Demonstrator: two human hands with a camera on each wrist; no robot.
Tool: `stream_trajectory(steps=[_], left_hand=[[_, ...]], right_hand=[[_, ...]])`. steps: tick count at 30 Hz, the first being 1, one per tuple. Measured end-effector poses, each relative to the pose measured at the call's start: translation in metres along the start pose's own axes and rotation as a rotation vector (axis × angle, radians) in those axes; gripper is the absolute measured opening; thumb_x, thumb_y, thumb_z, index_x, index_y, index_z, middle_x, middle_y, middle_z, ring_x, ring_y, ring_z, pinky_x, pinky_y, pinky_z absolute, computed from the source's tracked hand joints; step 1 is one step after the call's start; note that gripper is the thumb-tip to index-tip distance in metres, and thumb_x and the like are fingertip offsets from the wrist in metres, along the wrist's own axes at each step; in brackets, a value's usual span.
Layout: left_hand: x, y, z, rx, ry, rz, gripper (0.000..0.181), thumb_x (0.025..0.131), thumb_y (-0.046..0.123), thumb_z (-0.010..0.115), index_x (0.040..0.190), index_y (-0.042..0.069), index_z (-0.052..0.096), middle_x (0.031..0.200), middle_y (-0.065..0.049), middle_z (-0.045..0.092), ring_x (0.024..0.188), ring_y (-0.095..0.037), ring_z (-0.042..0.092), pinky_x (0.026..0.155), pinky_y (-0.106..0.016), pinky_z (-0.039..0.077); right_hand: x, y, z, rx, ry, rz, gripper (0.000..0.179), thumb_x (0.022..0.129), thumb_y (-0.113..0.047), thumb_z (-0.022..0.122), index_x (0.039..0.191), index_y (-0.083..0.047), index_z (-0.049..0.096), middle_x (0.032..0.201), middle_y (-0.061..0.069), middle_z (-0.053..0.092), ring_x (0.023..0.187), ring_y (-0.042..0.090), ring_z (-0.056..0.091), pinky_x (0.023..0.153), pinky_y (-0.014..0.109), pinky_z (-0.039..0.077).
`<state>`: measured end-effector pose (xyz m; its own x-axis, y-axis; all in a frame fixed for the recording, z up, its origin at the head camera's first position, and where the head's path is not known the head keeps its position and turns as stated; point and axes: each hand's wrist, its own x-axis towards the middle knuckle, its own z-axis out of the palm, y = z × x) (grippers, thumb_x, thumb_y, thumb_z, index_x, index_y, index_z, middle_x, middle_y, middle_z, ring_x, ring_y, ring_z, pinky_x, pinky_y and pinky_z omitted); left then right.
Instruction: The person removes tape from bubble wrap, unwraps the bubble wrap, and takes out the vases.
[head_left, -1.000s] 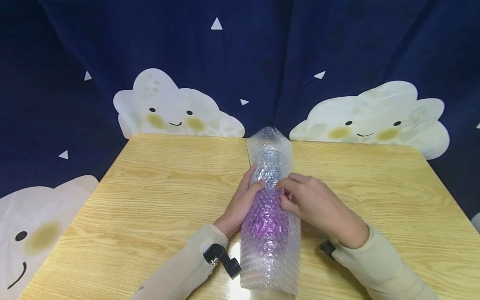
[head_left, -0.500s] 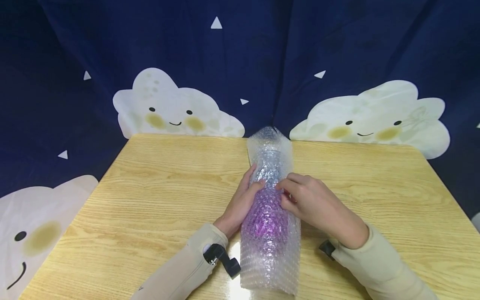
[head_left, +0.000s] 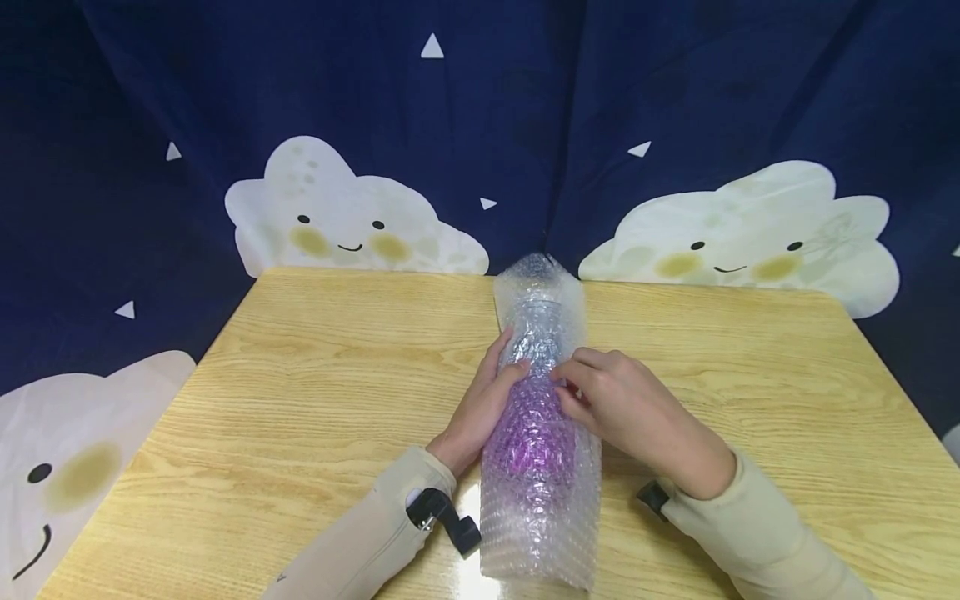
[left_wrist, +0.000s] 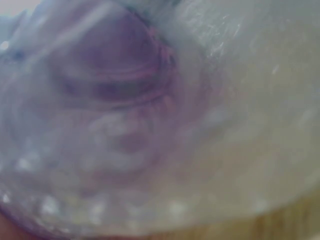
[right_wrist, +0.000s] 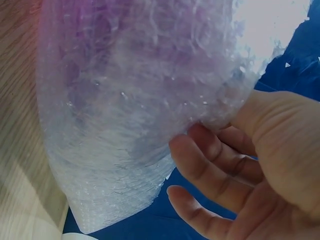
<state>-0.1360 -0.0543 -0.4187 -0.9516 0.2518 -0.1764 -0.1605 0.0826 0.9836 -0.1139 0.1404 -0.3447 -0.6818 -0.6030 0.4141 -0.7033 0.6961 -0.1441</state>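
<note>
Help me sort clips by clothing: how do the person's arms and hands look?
The left hand and right hand wear no gloves. The left sleeve and right sleeve are long and cream; the left has a small dark mark. A bent black bracket shows near the left sleeve's end, a black piece near the right's.

The bubble wrap [head_left: 537,442] is glossy plastic (bumpy), the table [head_left: 337,367] wood-grained.

Wrapped purple object [head_left: 537,454] indistinct
</note>
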Motion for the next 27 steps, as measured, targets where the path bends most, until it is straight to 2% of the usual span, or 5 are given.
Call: stream_trajectory(steps=[10, 20, 27], left_hand=[[-0.0001, -0.0004, -0.0002, -0.007, 0.001, 0.015, 0.073, 0.100, 0.054, 0.052, 0.164, 0.045, 0.015, 0.176, 0.008, 0.011, 0.163, -0.023, 0.013, 0.133, -0.060, 0.010], [0.0001, -0.0009, -0.0001, 0.007, 0.008, 0.013, 0.072, 0.101, 0.053, 0.051, 0.163, 0.046, 0.016, 0.176, 0.009, 0.012, 0.163, -0.023, 0.014, 0.133, -0.059, 0.010], [-0.0009, -0.0001, -0.0001, 0.011, 0.010, 0.012, 0.071, 0.101, 0.053, 0.051, 0.163, 0.047, 0.017, 0.176, 0.010, 0.013, 0.163, -0.022, 0.014, 0.133, -0.058, 0.010]], right_hand=[[0.0005, -0.0015, 0.0003, -0.019, 0.035, -0.032, 0.007, 0.086, -0.006, 0.078, 0.093, -0.003, 0.079, 0.084, 0.004, 0.075, 0.066, 0.010, 0.066, 0.061, 0.024, 0.059], [0.0007, -0.0021, 0.0017, -0.029, 0.027, -0.026, 0.006, 0.086, -0.005, 0.077, 0.092, -0.004, 0.078, 0.085, 0.005, 0.074, 0.066, 0.011, 0.066, 0.061, 0.024, 0.059], [0.0005, -0.0032, 0.0018, -0.092, 0.029, -0.040, 0.006, 0.085, -0.006, 0.078, 0.091, -0.004, 0.078, 0.082, 0.003, 0.073, 0.066, 0.013, 0.064, 0.064, 0.032, 0.058]])
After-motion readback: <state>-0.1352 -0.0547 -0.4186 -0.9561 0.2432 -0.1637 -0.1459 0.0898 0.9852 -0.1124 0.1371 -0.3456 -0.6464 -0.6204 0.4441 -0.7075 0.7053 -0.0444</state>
